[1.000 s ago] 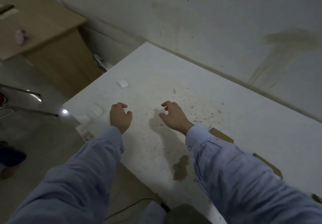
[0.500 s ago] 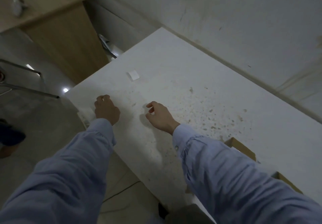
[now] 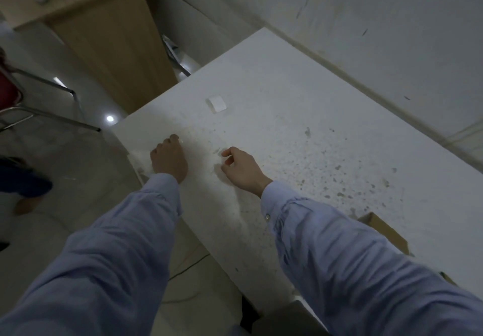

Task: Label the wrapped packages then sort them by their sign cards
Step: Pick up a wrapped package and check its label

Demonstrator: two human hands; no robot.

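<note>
The white tabletop [image 3: 300,116] is filling most of the view, speckled and stained, carrying little here. Two cardboard pieces [image 3: 384,228], perhaps the packages, are lying at the near right edge, partly hidden by the right sleeve. The left hand [image 3: 169,159] is pressing on a pale paper slip [image 3: 139,155] at the tabletop's left corner, probably gathering a card; its fingers are curled, their hold unclear. The right hand [image 3: 241,168] is hovering nearby, fingers loosely bent, empty. A small white card [image 3: 216,103] is lying farther off; any print is unreadable.
</note>
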